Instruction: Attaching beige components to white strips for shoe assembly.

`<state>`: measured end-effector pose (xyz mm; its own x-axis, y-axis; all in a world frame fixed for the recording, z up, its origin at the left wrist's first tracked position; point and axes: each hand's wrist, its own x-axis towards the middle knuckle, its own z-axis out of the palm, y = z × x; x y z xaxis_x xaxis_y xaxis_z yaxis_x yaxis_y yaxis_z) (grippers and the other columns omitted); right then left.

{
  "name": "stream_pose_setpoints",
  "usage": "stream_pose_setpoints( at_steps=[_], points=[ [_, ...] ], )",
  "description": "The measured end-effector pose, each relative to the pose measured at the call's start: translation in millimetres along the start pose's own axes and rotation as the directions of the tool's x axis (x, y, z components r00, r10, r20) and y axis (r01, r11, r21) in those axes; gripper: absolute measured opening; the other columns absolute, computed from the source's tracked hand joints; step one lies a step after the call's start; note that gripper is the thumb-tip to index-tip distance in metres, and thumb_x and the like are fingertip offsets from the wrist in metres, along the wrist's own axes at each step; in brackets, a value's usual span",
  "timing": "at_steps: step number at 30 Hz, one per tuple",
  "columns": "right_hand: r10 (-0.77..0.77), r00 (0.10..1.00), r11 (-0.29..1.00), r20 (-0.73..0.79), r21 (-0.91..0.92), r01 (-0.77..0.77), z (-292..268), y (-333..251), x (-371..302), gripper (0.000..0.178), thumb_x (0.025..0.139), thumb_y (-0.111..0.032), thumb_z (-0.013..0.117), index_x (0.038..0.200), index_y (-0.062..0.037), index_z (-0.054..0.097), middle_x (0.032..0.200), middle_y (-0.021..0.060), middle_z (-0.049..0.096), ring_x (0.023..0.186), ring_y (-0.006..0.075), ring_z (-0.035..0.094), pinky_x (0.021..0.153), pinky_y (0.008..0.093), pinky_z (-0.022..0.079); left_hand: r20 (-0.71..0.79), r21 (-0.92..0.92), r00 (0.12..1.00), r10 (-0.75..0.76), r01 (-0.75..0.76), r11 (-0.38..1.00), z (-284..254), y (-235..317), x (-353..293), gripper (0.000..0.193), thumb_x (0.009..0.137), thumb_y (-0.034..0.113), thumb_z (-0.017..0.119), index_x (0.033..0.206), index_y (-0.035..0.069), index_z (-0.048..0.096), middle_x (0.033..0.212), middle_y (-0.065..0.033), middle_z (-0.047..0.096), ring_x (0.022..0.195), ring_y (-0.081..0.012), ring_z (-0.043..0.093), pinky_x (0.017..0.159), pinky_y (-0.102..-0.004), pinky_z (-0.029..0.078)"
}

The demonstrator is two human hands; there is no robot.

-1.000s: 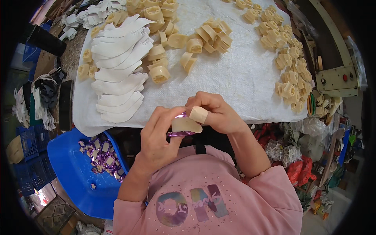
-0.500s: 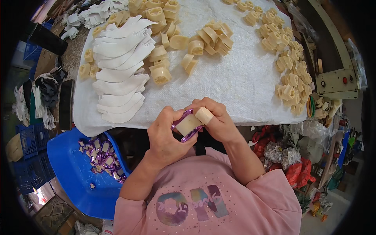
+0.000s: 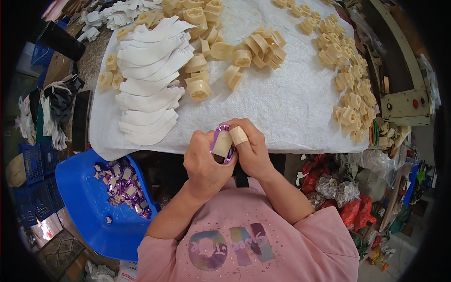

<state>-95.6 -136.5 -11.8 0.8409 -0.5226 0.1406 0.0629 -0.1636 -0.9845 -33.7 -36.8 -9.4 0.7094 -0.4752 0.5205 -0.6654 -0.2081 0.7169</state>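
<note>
Pinching a cream-faced piece (image 3: 222,144) edged in shiny purple foil, the left hand (image 3: 203,162) and right hand (image 3: 251,146) meet mid-frame.
The left curls round the piece's left side; the right, one digit wrapped in beige tape (image 3: 238,135), presses close at its right edge. Half a second ago the pale face slanted; now its long sides run nearer vertical. At upper left, smooth white curved strips (image 3: 150,70) overlap on the bench's woven white cover (image 3: 291,108), beside glossy cream curled pieces (image 3: 198,88).

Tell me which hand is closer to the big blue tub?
Left. The left hand is right of the blue tub; the right hand is farther right, beyond the left hand.
</note>
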Motion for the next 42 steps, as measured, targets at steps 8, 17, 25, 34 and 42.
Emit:
stream_pose_setpoints(
  at_steps=[8,17,25,34,42],
  points=[
    [0.045,0.993,0.998,0.106,-0.043,-0.041,0.9,-6.7,14.2,0.021,0.091,-0.012,0.047,0.103,0.0003,0.058,0.082,0.0144,0.061,0.076,0.0256,0.061,0.069,0.0325,0.047,-0.007,0.036,1.000,0.025,-0.025,0.999,-15.9,-16.8,4.6,0.045,0.060,0.004,0.080,0.093,0.002,0.050,0.076,-0.0100,0.054,0.061,-0.0216,0.058,0.055,-0.0284,0.048],
    [-0.365,0.913,0.824,0.181,-0.395,0.407,4.0,-37.2,102.0,0.029,0.073,0.005,0.058,0.101,-0.0039,0.059,0.093,0.0124,0.056,0.087,0.0292,0.053,0.078,0.0370,0.044,-0.306,0.309,0.919,-0.250,0.344,0.887,-110.1,-90.1,-27.2,0.037,0.069,0.004,0.070,0.102,-0.001,0.053,0.095,-0.0108,0.052,0.089,-0.0215,0.052,0.083,-0.0321,0.042],
    [-0.484,0.849,0.604,0.213,-0.620,0.500,20.2,-36.0,149.0,0.033,0.070,0.004,0.059,0.100,-0.0084,0.062,0.103,0.0074,0.054,0.100,0.0281,0.044,0.085,0.0393,0.035,-0.552,0.596,0.765,-0.332,0.640,0.484,-178.8,-139.7,-102.7,0.040,0.074,0.006,0.066,0.112,0.001,0.055,0.105,-0.0149,0.051,0.104,-0.0307,0.044,0.096,-0.0409,0.032],
    [-0.503,0.771,0.420,0.391,-0.669,0.613,76.6,-50.4,187.2,0.033,0.070,0.000,0.059,0.100,-0.0114,0.067,0.104,0.0039,0.056,0.103,0.0261,0.044,0.084,0.0417,0.031,-0.300,0.319,0.944,-0.141,0.238,0.917,-128.7,-95.6,41.3,0.028,0.077,0.000,0.058,0.104,0.003,0.062,0.108,-0.0106,0.057,0.103,-0.0266,0.053,0.089,-0.0355,0.042],
    [-0.433,0.773,0.352,0.463,-0.703,0.618,111.8,-48.6,206.2,0.036,0.064,0.005,0.058,0.092,-0.0168,0.066,0.114,0.0050,0.052,0.108,0.0295,0.041,0.086,0.0442,0.029,-0.147,0.165,0.988,0.038,-0.014,0.986,-71.7,-84.7,105.3,0.032,0.068,-0.010,0.052,0.098,0.002,0.055,0.106,-0.0150,0.057,0.106,-0.0340,0.052,0.093,-0.0407,0.038]
  ],
)
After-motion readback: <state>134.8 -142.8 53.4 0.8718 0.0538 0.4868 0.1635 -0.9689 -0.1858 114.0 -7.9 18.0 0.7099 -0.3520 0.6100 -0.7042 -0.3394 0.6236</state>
